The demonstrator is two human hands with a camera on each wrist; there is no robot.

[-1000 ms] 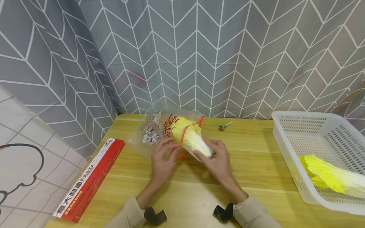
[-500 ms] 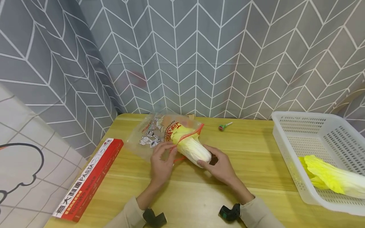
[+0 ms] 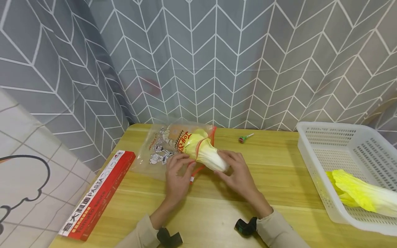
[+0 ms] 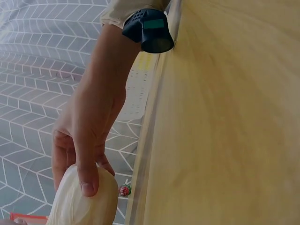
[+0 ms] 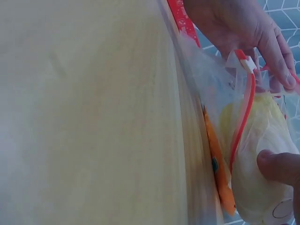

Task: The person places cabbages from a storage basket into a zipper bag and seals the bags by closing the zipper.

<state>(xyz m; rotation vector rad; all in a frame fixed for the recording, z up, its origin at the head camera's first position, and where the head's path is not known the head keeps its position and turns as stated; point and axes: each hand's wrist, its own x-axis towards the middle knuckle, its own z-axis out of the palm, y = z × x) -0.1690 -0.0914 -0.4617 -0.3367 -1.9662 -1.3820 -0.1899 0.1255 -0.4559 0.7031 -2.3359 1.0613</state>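
Note:
A yellow-white napa cabbage (image 3: 212,157) lies tilted, its leafy end inside a clear zip bag (image 3: 155,146) with red edging and cartoon print. Its white base sticks out of the bag's mouth. My left hand (image 3: 178,174) pinches the red edge of the mouth between thumb and fingers. Around the base, my right hand (image 3: 237,172) grips with thumb on the near side and fingers beyond. In the left wrist view that right hand (image 4: 89,126) holds the pale base (image 4: 84,201). The right wrist view shows a white slider (image 5: 251,64) on the red zip.
A white perforated basket (image 3: 313,175) at the right holds another cabbage (image 3: 359,191). A lollipop (image 3: 245,138) lies behind my right hand. A red-and-white pasta box (image 3: 99,194) lies along the left. An orange item (image 5: 218,164) shows beside the bag.
The cabbage base dipped toward me, then rose again with my right hand. The bag's mouth has shifted slightly left, and its slider now shows beside my left hand, which keeps its pinch.

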